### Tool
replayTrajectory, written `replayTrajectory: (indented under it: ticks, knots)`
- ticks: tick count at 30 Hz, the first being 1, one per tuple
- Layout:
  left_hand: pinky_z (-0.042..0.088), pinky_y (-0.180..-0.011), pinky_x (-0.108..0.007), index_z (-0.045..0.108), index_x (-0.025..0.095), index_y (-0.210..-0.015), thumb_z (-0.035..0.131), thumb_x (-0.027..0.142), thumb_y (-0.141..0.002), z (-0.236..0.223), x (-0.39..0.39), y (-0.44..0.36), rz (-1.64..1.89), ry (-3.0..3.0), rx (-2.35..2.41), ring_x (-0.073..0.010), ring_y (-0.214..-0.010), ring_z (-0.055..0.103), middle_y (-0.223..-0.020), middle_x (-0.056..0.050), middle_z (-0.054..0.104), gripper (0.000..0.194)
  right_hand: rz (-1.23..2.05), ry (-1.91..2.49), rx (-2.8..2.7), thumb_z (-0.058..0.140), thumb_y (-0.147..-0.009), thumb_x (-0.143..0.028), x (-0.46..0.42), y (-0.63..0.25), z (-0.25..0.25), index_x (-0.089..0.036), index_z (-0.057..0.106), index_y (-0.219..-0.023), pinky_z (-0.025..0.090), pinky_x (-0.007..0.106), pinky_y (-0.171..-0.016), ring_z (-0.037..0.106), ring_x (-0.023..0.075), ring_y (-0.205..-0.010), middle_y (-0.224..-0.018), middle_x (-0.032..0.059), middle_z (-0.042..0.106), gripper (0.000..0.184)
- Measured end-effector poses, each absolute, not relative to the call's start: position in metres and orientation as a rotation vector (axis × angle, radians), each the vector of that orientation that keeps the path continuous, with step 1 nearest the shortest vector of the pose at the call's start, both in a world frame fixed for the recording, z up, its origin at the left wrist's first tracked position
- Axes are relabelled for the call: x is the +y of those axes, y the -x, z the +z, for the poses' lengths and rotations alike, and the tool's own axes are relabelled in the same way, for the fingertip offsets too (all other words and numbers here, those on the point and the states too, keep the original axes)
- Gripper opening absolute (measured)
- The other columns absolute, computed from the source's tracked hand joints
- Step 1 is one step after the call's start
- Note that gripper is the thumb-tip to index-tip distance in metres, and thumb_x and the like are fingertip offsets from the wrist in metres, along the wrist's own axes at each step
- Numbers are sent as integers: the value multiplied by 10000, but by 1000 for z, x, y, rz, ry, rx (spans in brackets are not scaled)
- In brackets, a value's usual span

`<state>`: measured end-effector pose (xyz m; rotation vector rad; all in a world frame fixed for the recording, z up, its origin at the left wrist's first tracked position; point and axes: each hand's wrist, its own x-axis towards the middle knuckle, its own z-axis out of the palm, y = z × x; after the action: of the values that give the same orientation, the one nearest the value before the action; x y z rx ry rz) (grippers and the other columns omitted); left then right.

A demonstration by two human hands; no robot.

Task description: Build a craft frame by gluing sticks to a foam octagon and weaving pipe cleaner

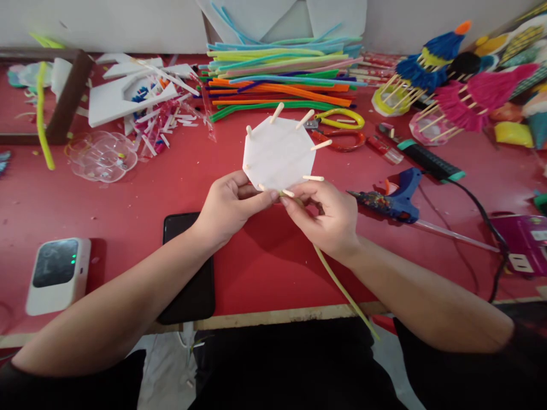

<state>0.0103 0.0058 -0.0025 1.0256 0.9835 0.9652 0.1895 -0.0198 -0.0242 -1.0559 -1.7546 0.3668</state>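
Observation:
Between my two hands is a white octagonal board [280, 152] with several short pale wooden sticks standing out around its rim. My left hand [233, 202] grips the board's lower left edge, thumb near the front stick. At the lower right edge, my right hand [327, 213] pinches a pale yellow-green pipe cleaner [342, 285] against the board by that stick. The pipe cleaner's loose end trails down past the table's front edge. Part of the pipe cleaner is hidden behind my right fingers.
Behind the board lie a pile of coloured pipe cleaners [282, 74] and scissors [342, 118]. A blue glue gun [397, 196] lies right, its cord running to a power strip [431, 161]. A black phone [192, 290] and a white device [60, 276] are left. Finished stick-and-fringe pieces [478, 102] stand back right.

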Motion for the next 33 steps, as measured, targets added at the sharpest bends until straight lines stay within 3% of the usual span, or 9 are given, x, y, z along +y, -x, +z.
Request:
replayTrajectory:
  ticks: [15, 21, 24, 26, 28, 29, 31, 33]
  knots:
    - [599, -765, -234, 761, 154, -958, 901, 286, -693, -5, 8, -9, 983, -957, 992, -160, -821, 760, -982, -79, 807, 327, 413, 1172, -1720, 684, -878, -187, -20, -189, -25, -215, 633, -871, 520, 191, -540, 589, 70, -524, -656, -55, 672, 58]
    - [620, -807, -277, 771, 153, -944, 895, 264, -682, -6, 11, -8, 1031, -905, 1026, -188, -845, 772, -928, -74, 808, 311, 169, 1192, -1769, 687, -905, -246, -19, -208, 7, -228, 698, -897, 548, 258, -600, 664, 116, -637, -766, 0, 731, 22]
    - [630, -782, -271, 771, 163, -903, 894, 254, -678, -6, 13, -7, 1034, -877, 1041, -189, -838, 775, -910, -60, 806, 272, 28, 1291, -1632, 666, -938, -281, -13, -254, 36, -188, 750, -957, 544, 298, -628, 706, 141, -730, -835, 46, 756, 127]
    - [630, -784, -264, 769, 165, -875, 899, 250, -671, -6, 14, -7, 1027, -862, 1045, -187, -837, 776, -902, -58, 804, 256, 107, 1477, -1756, 681, -923, -257, -6, -300, 45, -205, 769, -1031, 528, 302, -627, 703, 121, -727, -899, 32, 776, 148]
    - [629, -791, -262, 765, 161, -851, 902, 254, -663, -5, 15, -7, 1022, -851, 1060, -190, -844, 777, -897, -62, 802, 250, 249, 1627, -2050, 750, -824, -138, 5, -347, 40, -280, 796, -1021, 498, 292, -611, 702, 97, -713, -924, -17, 796, 248]
    - [629, -791, -262, 763, 159, -841, 902, 255, -660, -5, 15, -7, 1020, -846, 1069, -191, -846, 777, -893, -63, 800, 249, 293, 1683, -2150, 754, -759, -28, 9, -368, 33, -305, 809, -987, 503, 309, -660, 725, 111, -811, -990, -25, 803, 363]
    - [631, -791, -264, 759, 156, -829, 901, 255, -657, -5, 16, -7, 1019, -837, 1081, -190, -841, 776, -887, -62, 798, 245, 476, 1719, -2276, 721, -654, 126, 16, -399, 18, -323, 818, -1006, 523, 350, -773, 731, 156, -1012, -1125, 4, 793, 580]
    - [631, -787, -259, 757, 158, -826, 900, 250, -654, -5, 16, -7, 1025, -828, 1082, -181, -831, 775, -889, -56, 797, 242, 483, 1773, -2244, 763, -570, 160, 19, -416, 4, -321, 821, -1023, 522, 365, -782, 736, 187, -1019, -1143, 49, 790, 664]
